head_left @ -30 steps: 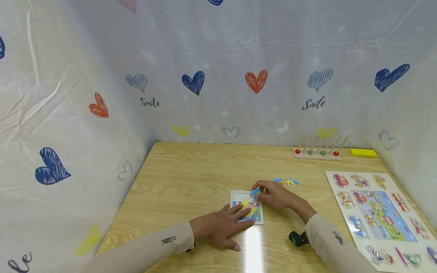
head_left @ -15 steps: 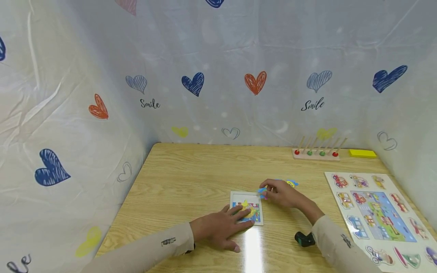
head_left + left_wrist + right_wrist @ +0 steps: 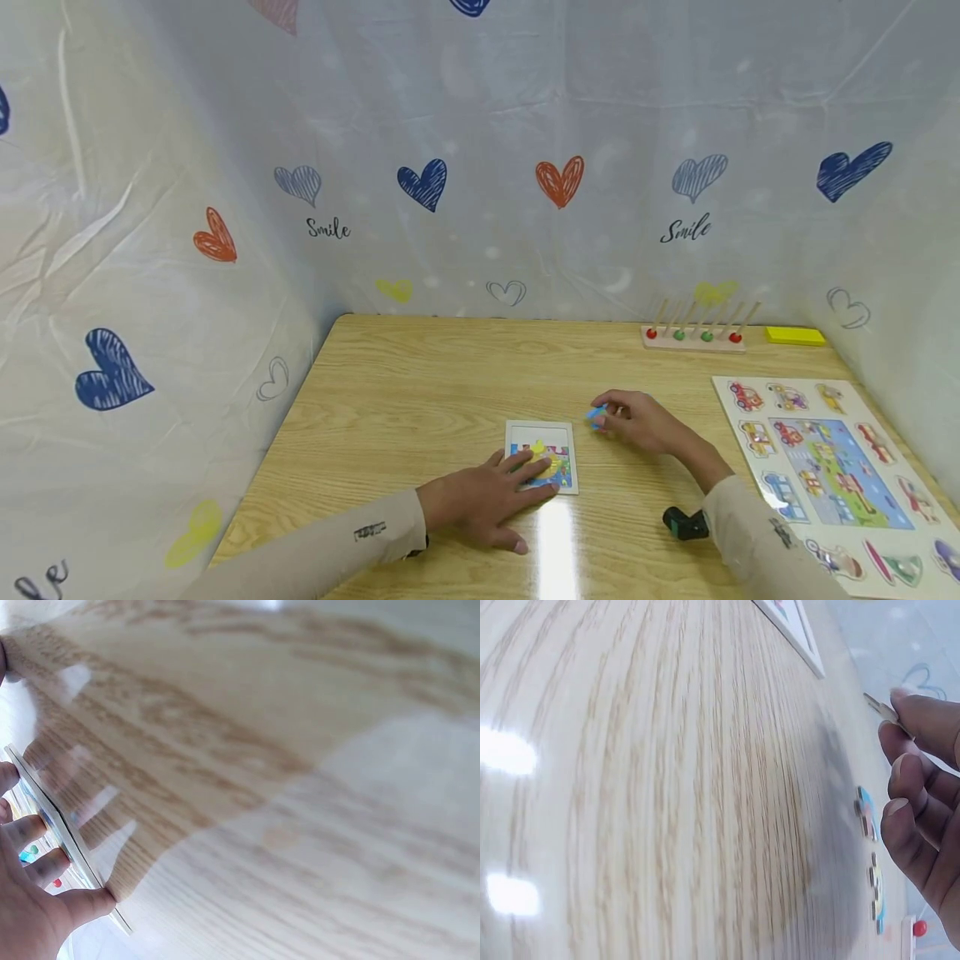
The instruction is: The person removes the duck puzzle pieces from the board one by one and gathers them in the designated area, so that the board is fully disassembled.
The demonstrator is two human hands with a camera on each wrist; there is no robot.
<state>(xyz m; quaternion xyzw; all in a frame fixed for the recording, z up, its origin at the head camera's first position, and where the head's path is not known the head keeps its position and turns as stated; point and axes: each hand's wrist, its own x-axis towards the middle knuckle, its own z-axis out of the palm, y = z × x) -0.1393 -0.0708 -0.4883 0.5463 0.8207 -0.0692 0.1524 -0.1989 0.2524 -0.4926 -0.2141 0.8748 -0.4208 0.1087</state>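
Note:
A small jigsaw puzzle in a white square tray (image 3: 540, 423) lies on the wooden table. Colourful pieces fill its lower part, and the upper part shows bare white. My left hand (image 3: 491, 500) rests across the tray with fingers spread; the left wrist view shows those fingertips on the tray's edge (image 3: 75, 847). To the right of the tray, my right hand (image 3: 637, 421) pinches a blue puzzle piece (image 3: 597, 417) between thumb and forefinger, above the table. Two loose puzzle pieces, one blue (image 3: 865, 814) and one yellow (image 3: 877, 895), lie beyond it, hidden in the head view.
A large vehicle peg puzzle board (image 3: 840, 475) covers the table's right side. At the back right stand a wooden peg rack (image 3: 693, 340) with red and green beads and a yellow block (image 3: 795, 336). A heart-patterned curtain (image 3: 465, 242) encloses the table (image 3: 397, 392).
My right hand has drawn away from the tray to the right with the blue puzzle piece, now covering the loose pieces in the head view. My left hand has stayed put.

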